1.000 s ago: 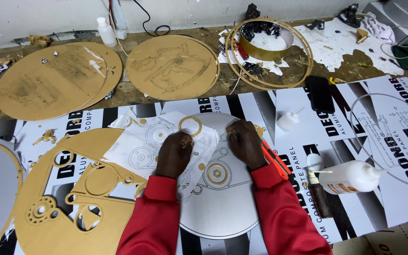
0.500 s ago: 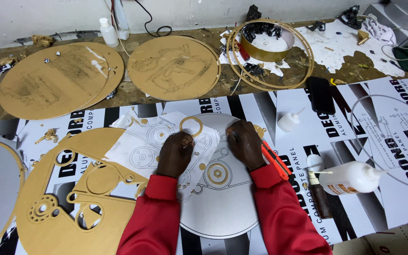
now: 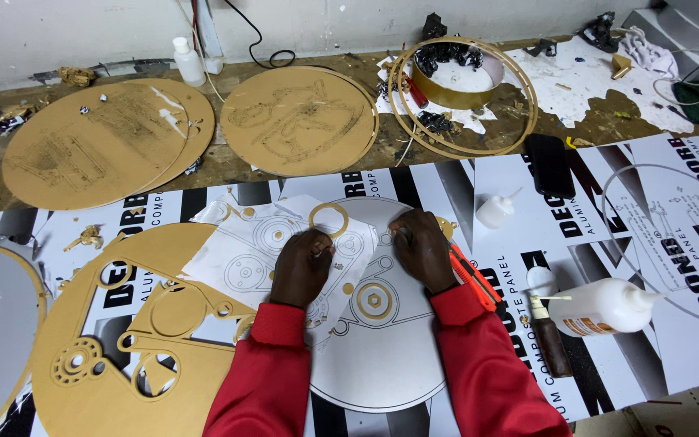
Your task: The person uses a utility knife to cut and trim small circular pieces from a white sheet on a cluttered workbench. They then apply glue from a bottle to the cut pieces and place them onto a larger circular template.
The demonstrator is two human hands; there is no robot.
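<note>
I see a worn wooden workbench [image 3: 228,166]; its near half is covered by black-and-white printed panel sheets [image 3: 576,218]; on the bare wood at the back lie two stacked gold discs [image 3: 99,146], another engraved gold disc [image 3: 297,121], thin gold hoops [image 3: 467,97] and a small white bottle [image 3: 188,61]; on the sheets lie a white round panel [image 3: 382,348], a gold cut-out disc [image 3: 131,340], a large white glue bottle [image 3: 604,307], a small white dropper bottle [image 3: 495,212] and a black phone [image 3: 549,164].

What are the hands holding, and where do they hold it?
It cannot be told: left hand and right hand rest fingertips-down on the white disc, whatever they pinch is hidden.
</note>
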